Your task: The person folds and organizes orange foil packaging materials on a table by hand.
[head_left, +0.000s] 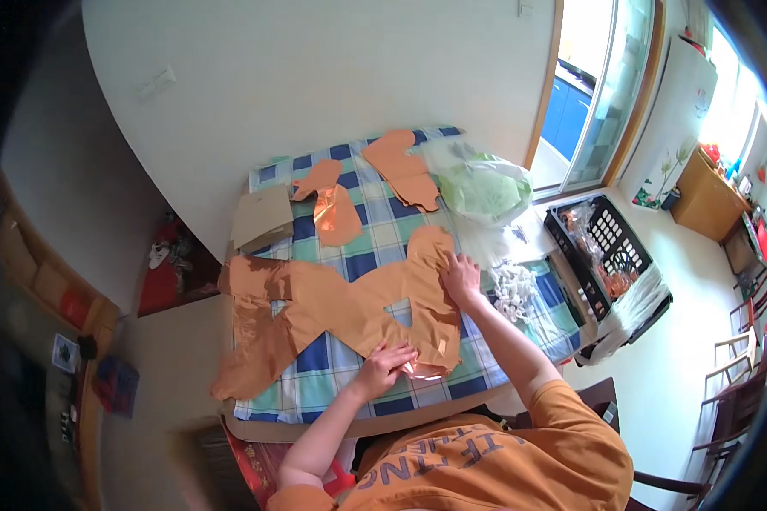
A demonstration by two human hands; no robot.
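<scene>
A large, flat copper-coloured foil balloon [315, 294] spreads across the checked tablecloth [315, 358], creased at its left end and with gaps between its parts. At its lower right edge my left hand [388, 366] has its fingers together on the foil, beside a shiny, crinkled bit. My right hand [462, 281] lies on the right edge of the balloon, with its fingers stretched out and a little apart. Farther back are a smaller copper foil piece [339, 217] with a shiny strip and another folded copper foil piece [405, 175].
A cardboard-coloured stack [262, 217] sits at the table's left. To the right are a green-and-white plastic bag [486, 189], a bundle of white strings [516, 289] and a black crate [605, 243] holding plastic-wrapped items. A white wall [315, 77] stands behind the table.
</scene>
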